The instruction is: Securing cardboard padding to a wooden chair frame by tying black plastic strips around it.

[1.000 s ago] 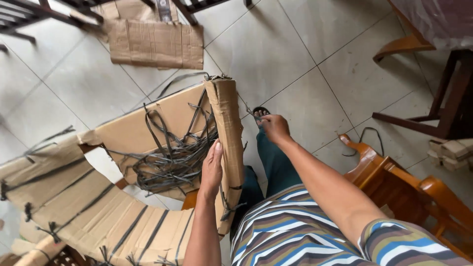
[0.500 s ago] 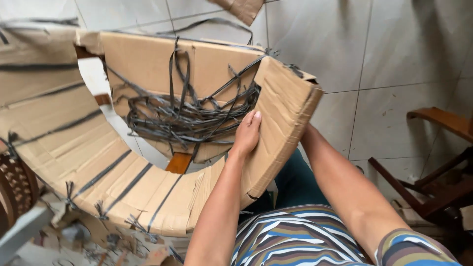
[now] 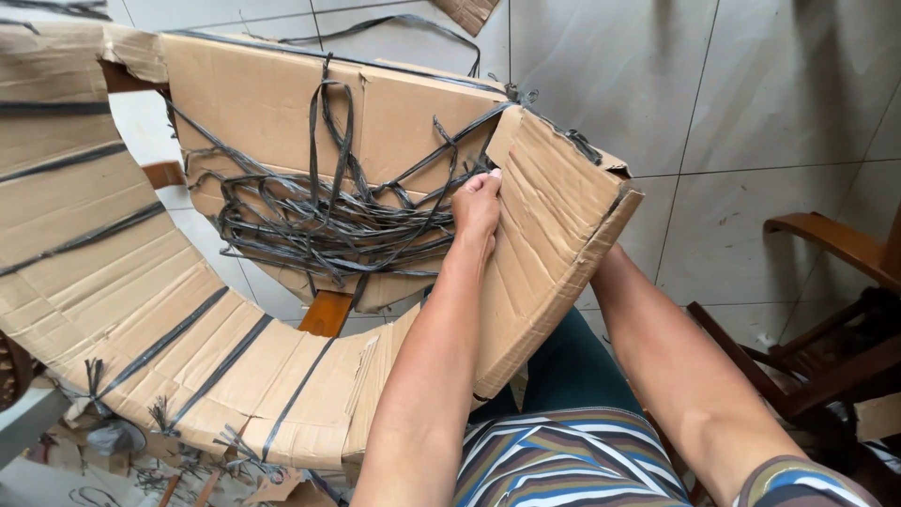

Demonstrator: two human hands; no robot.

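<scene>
A curved piece wrapped in brown cardboard [image 3: 122, 282] fills the left and middle, bound with black plastic straps. A tangle of loose black straps [image 3: 319, 216] lies across its inner face. My left hand [image 3: 477, 202] has its fingers curled shut on the inner edge of a thick cardboard flap [image 3: 554, 235] that stands up at the wrap's right end, right beside the tangle. My right forearm [image 3: 666, 366] reaches up behind that flap, and the hand itself is hidden by the cardboard.
A brown wooden chair [image 3: 826, 319] stands at the right on the grey tiled floor [image 3: 732, 84]. A bare wooden part [image 3: 324, 314] shows under the cardboard. Strap scraps and debris [image 3: 122, 451] litter the lower left. A cardboard scrap [image 3: 465, 11] lies at the top.
My left hand lay flat against the flap; now its fingers are curled on the flap's edge higher up. The view has shifted closer to the wrapped piece.
</scene>
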